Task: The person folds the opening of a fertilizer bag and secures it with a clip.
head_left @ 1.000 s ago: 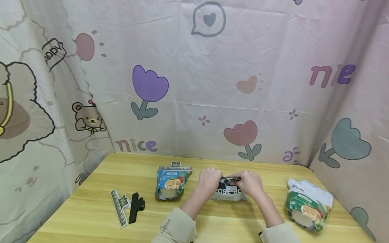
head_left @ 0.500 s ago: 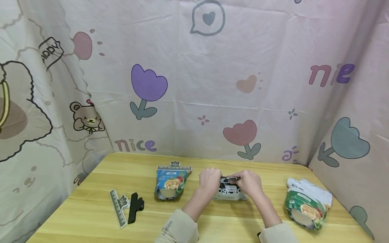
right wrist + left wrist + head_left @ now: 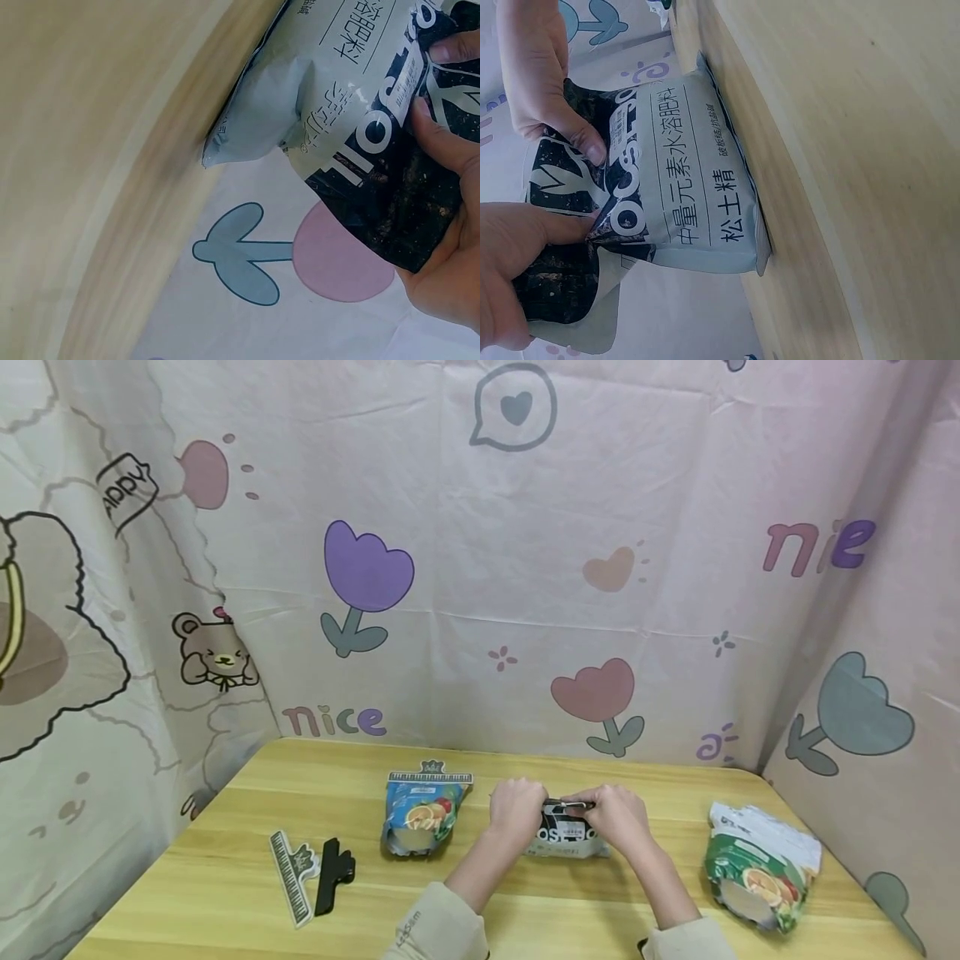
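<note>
A black and pale grey fertilizer bag (image 3: 568, 839) with white lettering stands on the wooden table, both hands at its top. My left hand (image 3: 517, 814) grips the bag's upper left side, thumb pressed into the black front in the left wrist view. On the other side my right hand (image 3: 618, 818) pinches the upper right part. The black upper section (image 3: 559, 180) bends over backward above the thumbs, as the left wrist view shows. Seen from the right wrist, the right thumb lies on the black front of the bag (image 3: 367, 127), fingers behind it.
Left of the hands stands a blue fruit-print bag (image 3: 423, 818), its top closed by a piano-key clip (image 3: 431, 777). Further left lie another piano-key clip (image 3: 294, 877) and a black clip (image 3: 333, 875). A green and white bag (image 3: 761, 868) sits at the right edge.
Both hands keep their grip at the bag's top and stay almost in place. The bag's front has shifted only slightly under the fingers.
</note>
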Available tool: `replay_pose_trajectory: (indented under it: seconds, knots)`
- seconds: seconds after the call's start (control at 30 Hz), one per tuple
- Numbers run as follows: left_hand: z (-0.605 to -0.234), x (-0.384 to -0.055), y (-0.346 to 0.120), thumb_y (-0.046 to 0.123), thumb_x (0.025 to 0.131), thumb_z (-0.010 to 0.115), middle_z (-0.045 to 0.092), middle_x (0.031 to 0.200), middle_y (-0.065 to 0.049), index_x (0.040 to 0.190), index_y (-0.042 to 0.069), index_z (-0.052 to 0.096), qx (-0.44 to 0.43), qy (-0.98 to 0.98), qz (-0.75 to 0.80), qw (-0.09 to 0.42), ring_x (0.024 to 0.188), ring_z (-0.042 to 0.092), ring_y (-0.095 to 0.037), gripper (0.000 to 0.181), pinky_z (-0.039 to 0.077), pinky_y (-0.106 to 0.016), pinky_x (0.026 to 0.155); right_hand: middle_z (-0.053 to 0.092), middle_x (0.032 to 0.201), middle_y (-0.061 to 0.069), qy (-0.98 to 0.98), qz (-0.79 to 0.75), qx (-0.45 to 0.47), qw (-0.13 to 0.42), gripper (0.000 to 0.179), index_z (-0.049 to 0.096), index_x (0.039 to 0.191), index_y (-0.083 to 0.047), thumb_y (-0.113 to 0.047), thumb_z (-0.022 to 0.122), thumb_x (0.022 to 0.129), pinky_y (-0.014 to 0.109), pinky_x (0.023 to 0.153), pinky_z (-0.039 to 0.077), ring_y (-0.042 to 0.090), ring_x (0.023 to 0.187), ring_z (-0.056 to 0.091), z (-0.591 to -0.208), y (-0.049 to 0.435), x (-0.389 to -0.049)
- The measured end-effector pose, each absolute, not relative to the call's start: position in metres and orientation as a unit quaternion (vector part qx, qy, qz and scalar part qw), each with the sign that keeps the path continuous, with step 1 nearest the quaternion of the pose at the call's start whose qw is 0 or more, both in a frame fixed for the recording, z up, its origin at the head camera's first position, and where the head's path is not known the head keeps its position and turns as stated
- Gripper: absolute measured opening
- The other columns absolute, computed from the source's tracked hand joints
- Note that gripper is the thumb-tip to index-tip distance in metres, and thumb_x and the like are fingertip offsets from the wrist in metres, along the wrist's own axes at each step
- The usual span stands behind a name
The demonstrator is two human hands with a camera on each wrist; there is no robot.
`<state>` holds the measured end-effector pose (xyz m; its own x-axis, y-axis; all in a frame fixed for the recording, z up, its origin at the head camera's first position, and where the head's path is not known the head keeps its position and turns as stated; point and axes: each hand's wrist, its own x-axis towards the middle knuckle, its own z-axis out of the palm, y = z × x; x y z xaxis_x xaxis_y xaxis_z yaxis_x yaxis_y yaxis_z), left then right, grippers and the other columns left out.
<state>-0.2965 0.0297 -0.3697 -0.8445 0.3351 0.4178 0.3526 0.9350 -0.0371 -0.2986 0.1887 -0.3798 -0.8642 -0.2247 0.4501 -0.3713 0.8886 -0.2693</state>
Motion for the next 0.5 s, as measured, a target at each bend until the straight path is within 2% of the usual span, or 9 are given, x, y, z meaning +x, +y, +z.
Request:
replay_pose_trajectory:
  seconds: [0.1, 0.2, 0.37, 0.5]
  knots:
    - [-0.370, -0.296, 0.028, 0.004, 0.071, 0.069, 0.058, 0.059, 0.007, 0.072, 0.022, 0.071, -0.181, -0.960, -0.022, 0.211, 0.049, 0.045, -0.008, 0.018, 0.040, -0.021, 0.047, 0.070, 0.083, -0.001, -0.949, 0.180, 0.166, 0.197, 0.017, 0.076, 0.086, -0.027, -0.019, 0.078, 0.071, 0.025, 0.039, 0.027, 0.007, 0.044, 0.030, -0.379, 0.189, -0.297]
    - [-0.369, -0.296, 0.027, 0.007, 0.073, 0.070, 0.059, 0.061, 0.007, 0.076, 0.022, 0.072, -0.183, -0.962, -0.024, 0.199, 0.049, 0.044, -0.008, 0.015, 0.040, -0.020, 0.047, 0.069, 0.088, 0.000, -0.949, 0.184, 0.184, 0.178, 0.021, 0.075, 0.091, -0.025, -0.013, 0.076, 0.074, 0.027, 0.042, 0.032, 0.008, 0.048, 0.038, -0.377, 0.192, -0.296]
    - [-0.367, -0.296, 0.023, 0.009, 0.075, 0.070, 0.059, 0.062, 0.008, 0.082, 0.022, 0.073, -0.205, -0.960, -0.026, 0.188, 0.048, 0.041, -0.006, 0.016, 0.036, -0.017, 0.045, 0.069, 0.094, 0.003, -0.948, 0.195, 0.201, 0.149, 0.030, 0.073, 0.100, -0.020, -0.002, 0.071, 0.076, 0.034, 0.055, 0.045, 0.018, 0.070, 0.060, -0.377, 0.199, -0.296]
    - [-0.366, -0.296, 0.020, 0.002, 0.072, 0.069, 0.061, 0.064, 0.007, 0.085, 0.023, 0.073, -0.219, -0.957, -0.026, 0.187, 0.047, 0.041, -0.006, 0.024, 0.035, -0.016, 0.043, 0.068, 0.096, 0.004, -0.947, 0.209, 0.197, 0.141, 0.034, 0.073, 0.100, -0.018, 0.005, 0.066, 0.076, 0.038, 0.060, 0.047, 0.026, 0.081, 0.063, -0.377, 0.203, -0.297]
